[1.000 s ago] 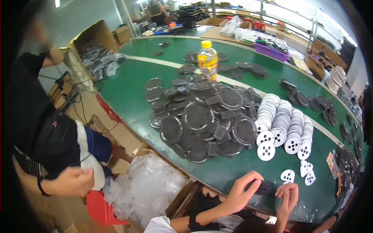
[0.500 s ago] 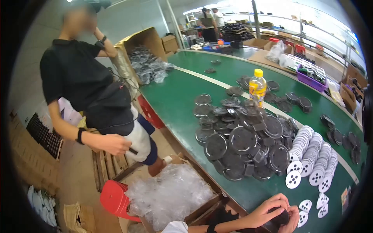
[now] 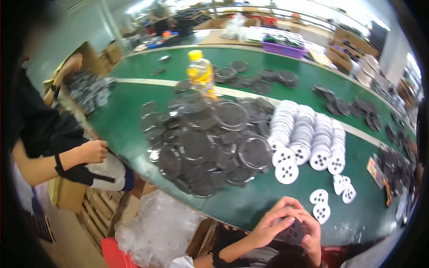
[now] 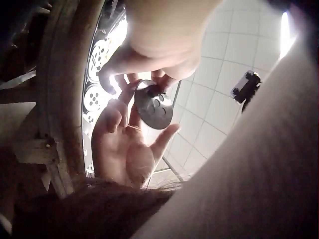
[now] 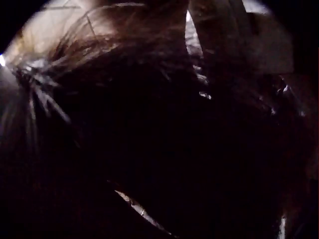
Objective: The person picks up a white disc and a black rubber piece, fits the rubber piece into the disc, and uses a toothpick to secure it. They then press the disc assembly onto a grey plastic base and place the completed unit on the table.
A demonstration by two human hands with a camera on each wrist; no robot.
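Note:
Both hands are on one dark round disc (image 3: 292, 231) with several holes, low in the head view. My left hand (image 3: 275, 225) pinches it from the left, thumb across its top face. Fingers of my right hand (image 3: 312, 230) curl around the far edge, its thumb at the near right rim. In the left wrist view the disc (image 4: 155, 110) looks shiny grey under the left hand (image 4: 164, 55), while the right hand (image 4: 124, 139) shows its palm. Beyond the hands lie white dotted discs (image 3: 321, 213). Hair and dark cloth fill the right wrist view, hiding the hand.
A large pile of dark round parts (image 3: 196, 147) covers the table's middle, beside rows of stacked white discs (image 3: 304, 134). A yellow-capped bottle (image 3: 201, 73) stands behind. Another person (image 3: 40, 120) is at left, near a box of clear plastic bags (image 3: 156, 225).
My right hand, apart from the disc a second ago, has come to its edge. The head view swung away and back. The other person's far hand has moved to the box at back left.

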